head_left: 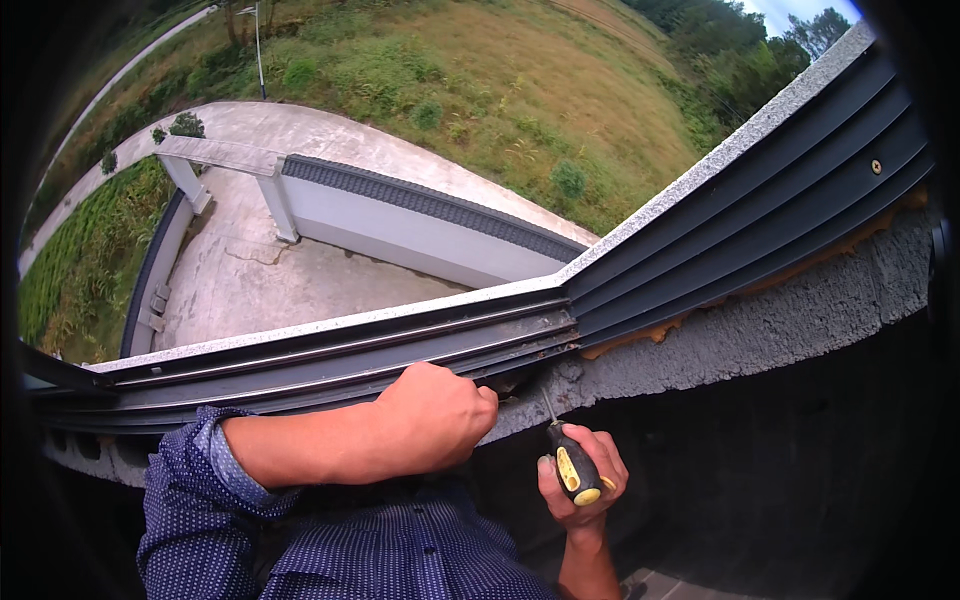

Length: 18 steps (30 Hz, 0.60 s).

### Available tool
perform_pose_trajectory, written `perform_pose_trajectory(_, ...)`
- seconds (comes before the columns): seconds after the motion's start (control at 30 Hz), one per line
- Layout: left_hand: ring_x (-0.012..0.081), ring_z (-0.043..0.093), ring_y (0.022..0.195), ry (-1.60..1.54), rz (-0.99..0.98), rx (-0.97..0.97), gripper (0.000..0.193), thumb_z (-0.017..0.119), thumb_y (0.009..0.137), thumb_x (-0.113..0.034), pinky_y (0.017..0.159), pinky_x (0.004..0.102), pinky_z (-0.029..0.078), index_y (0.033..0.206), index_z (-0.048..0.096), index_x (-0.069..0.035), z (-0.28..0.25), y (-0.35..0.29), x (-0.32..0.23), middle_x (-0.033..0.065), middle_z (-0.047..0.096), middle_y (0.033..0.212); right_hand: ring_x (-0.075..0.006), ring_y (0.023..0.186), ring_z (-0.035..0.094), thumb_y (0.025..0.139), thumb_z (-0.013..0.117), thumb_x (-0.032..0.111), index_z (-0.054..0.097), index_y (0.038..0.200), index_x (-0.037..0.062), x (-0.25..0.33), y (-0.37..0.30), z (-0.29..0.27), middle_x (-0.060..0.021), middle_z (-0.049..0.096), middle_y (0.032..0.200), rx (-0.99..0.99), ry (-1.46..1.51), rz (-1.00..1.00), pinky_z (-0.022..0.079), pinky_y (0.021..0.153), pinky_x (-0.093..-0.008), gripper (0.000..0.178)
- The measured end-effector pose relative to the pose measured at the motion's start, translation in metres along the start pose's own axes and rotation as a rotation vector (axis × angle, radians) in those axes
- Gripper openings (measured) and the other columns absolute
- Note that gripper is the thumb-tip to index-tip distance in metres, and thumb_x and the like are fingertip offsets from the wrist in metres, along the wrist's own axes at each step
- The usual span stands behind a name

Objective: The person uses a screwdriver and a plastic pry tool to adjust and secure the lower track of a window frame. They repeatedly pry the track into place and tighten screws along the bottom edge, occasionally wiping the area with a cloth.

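Note:
My right hand (588, 478) grips a screwdriver (572, 468) by its black and yellow handle. Its thin metal shaft points up and away, and the tip meets the rough grey sill just below the corner of a dark window frame (330, 370). Beside it on the left, my left hand (440, 412) is closed in a fist, knuckles up, against the inner edge of the frame's lower track. Whatever those fingers hold, if anything, is hidden under the hand. Dark crumbly gaps and loose bits show at the corner between both hands.
Bare rough mortar (740, 320) runs along the frame's inner side, with orange foam (640, 335) squeezed out at the joint. A screw head (876, 167) sits in the right-hand jamb. Beyond the speckled stone ledge (400, 315), far below, lies a walled concrete yard (330, 270).

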<state>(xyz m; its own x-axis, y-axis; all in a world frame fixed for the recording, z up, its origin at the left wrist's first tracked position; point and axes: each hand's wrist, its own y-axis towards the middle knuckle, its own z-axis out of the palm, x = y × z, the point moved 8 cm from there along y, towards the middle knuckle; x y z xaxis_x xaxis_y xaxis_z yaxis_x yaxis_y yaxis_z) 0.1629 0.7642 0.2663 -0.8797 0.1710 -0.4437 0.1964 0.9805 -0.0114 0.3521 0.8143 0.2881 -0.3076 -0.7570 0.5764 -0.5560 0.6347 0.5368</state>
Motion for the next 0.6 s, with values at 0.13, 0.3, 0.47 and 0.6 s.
perform_pose_trajectory(0.13, 0.0346, 0.075, 0.064, 0.058, 0.014, -0.034, 0.013, 0.068, 0.085, -0.013, 0.054, 0.0465, 0.058, 0.089, 0.065, -0.001, -0.004, -0.005, -0.004, 0.0177, 0.073, 0.073, -0.024, 0.069, 0.065, 0.074, 0.08, 0.018, 0.074, 0.113, -0.0024, 0.001, -0.001, 0.0, -0.0123, 0.068, 0.084, -0.015, -0.006, -0.015, 0.054, 0.064, -0.0349, 0.044)
perform_pose_trajectory(0.3, 0.0309, 0.075, 0.064, 0.253, 0.124, -0.076, 0.014, 0.064, 0.089, -0.013, 0.052, 0.0437, 0.058, 0.085, 0.063, 0.001, 0.007, -0.02, -0.019, 0.0154, 0.071, 0.07, -0.0243, 0.069, 0.065, 0.075, 0.08, 0.019, 0.074, 0.113, -0.003, 0.003, -0.005, 0.0, -0.0126, 0.068, 0.085, -0.02, -0.001, -0.028, 0.054, 0.064, -0.0353, 0.045)
perform_pose_trajectory(0.47, 0.0319, 0.075, 0.062, 0.255, 0.117, -0.088, 0.016, 0.063, 0.087, -0.012, 0.051, 0.0435, 0.058, 0.081, 0.062, 0.002, 0.002, -0.033, -0.024, 0.0147, 0.072, 0.069, -0.0257, 0.075, 0.07, 0.075, 0.086, 0.015, 0.072, 0.12, 0.0024, 0.007, -0.007, -0.004, -0.0128, 0.072, 0.092, 0.003, 0.0, -0.044, 0.059, 0.068, -0.0358, 0.049)
perform_pose_trajectory(0.6, 0.031, 0.073, 0.063, 0.06, 0.038, -0.316, 0.013, 0.067, 0.085, -0.011, 0.049, 0.0453, 0.055, 0.086, 0.058, -0.003, -0.02, -0.028, -0.012, 0.0117, 0.067, 0.07, -0.025, 0.072, 0.067, 0.074, 0.085, 0.015, 0.072, 0.12, 0.0026, 0.007, -0.01, -0.008, -0.0124, 0.07, 0.091, -0.025, -0.024, -0.03, 0.058, 0.066, -0.0358, 0.049)
